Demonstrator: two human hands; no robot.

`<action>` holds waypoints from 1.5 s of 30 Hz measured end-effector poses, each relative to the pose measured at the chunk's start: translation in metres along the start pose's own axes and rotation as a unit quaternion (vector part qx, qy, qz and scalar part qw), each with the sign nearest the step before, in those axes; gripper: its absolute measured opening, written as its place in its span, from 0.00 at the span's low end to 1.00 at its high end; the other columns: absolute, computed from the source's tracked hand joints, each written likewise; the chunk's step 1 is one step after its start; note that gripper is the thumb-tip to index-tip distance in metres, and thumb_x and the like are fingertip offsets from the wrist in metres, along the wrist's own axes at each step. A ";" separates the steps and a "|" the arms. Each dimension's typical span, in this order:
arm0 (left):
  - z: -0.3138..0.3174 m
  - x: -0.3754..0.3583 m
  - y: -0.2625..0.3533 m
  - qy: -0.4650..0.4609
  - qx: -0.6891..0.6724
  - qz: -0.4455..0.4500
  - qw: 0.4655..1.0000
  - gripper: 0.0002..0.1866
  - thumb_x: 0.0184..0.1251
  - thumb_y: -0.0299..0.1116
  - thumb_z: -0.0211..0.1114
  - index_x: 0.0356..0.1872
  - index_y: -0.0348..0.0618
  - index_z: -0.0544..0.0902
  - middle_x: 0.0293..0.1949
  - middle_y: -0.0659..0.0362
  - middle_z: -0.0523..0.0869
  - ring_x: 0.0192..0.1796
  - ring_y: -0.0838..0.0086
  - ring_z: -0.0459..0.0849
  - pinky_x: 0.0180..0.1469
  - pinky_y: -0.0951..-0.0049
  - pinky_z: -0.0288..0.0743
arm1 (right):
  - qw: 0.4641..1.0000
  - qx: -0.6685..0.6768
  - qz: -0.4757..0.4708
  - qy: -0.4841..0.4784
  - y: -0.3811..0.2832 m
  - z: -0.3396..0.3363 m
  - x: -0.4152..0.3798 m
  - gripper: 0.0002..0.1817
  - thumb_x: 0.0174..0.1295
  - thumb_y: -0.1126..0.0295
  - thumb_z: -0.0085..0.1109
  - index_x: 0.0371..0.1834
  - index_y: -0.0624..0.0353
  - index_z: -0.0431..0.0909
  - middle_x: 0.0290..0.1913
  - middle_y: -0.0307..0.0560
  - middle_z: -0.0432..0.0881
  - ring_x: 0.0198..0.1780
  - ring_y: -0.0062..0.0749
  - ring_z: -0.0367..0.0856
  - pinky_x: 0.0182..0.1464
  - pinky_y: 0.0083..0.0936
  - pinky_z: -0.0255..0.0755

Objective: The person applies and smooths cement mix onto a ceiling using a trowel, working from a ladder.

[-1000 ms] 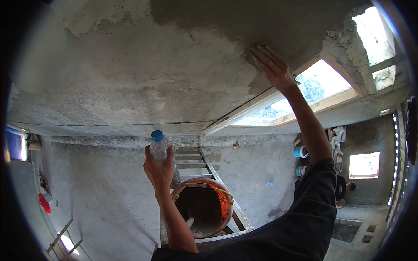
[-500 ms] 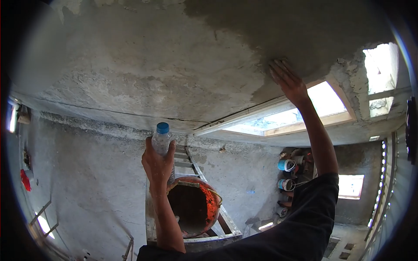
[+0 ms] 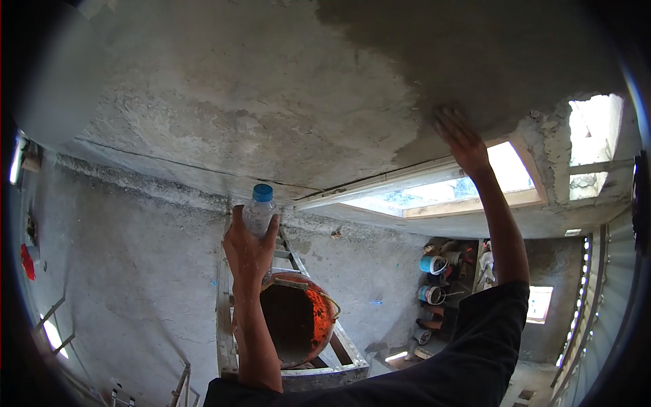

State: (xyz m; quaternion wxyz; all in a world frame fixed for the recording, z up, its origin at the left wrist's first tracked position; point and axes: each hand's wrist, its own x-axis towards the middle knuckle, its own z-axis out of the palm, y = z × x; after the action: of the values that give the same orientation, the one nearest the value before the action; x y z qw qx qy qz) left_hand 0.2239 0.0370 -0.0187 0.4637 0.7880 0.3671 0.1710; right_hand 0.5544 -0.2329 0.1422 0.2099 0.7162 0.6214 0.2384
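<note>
My left hand (image 3: 249, 241) is wrapped round a clear plastic bottle (image 3: 258, 214) with a blue cap, held upright at the centre left. My right hand (image 3: 462, 141) lies with its fingers stretched out against the grey plastered wall (image 3: 271, 88), on a darker, damp-looking patch (image 3: 468, 61) above the window. Below the bottle, an orange bucket (image 3: 324, 319) with a wire handle sits at the top of a ladder (image 3: 349, 349); its inside is dark.
A framed window (image 3: 468, 191) is just below my right arm. Buckets (image 3: 432, 264) stand on the floor at the lower right, beside a person's bare leg (image 3: 430, 324). A red object (image 3: 27, 262) shows at the far left.
My right hand has shifted slightly right and down over the damp patch. The view has turned a little, and the bottle stays in my left hand.
</note>
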 end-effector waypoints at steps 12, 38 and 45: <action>0.001 -0.002 0.002 -0.016 0.006 -0.003 1.000 0.22 0.54 0.42 0.71 0.42 0.36 0.74 0.33 0.44 0.85 0.36 0.47 0.85 0.38 0.54 0.77 | 0.997 0.027 0.030 0.061 -0.019 -0.022 -0.004 0.26 0.48 0.83 0.54 0.54 0.57 0.76 0.61 0.46 0.74 0.62 0.45 0.73 0.62 0.37 0.73; -0.005 0.001 0.000 -0.005 0.027 -0.018 0.999 0.22 0.53 0.41 0.72 0.42 0.39 0.73 0.33 0.44 0.85 0.36 0.47 0.85 0.37 0.54 0.78 | 0.991 0.063 0.095 -0.068 -0.062 0.042 -0.067 0.21 0.43 0.80 0.59 0.44 0.53 0.80 0.51 0.46 0.79 0.51 0.44 0.81 0.49 0.33 0.81; 0.001 -0.002 0.006 -0.035 0.015 -0.005 0.999 0.24 0.54 0.43 0.71 0.42 0.35 0.74 0.33 0.41 0.84 0.38 0.45 0.84 0.38 0.53 0.77 | 0.978 0.075 0.187 0.054 -0.067 -0.002 -0.033 0.22 0.48 0.83 0.54 0.50 0.57 0.79 0.56 0.51 0.78 0.57 0.51 0.77 0.56 0.38 0.76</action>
State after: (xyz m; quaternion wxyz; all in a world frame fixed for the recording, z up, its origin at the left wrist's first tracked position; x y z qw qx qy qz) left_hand 0.2257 0.0334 -0.0143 0.4650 0.7985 0.3576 0.1355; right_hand 0.4966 -0.2559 0.1009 0.0736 0.8197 0.5030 0.2640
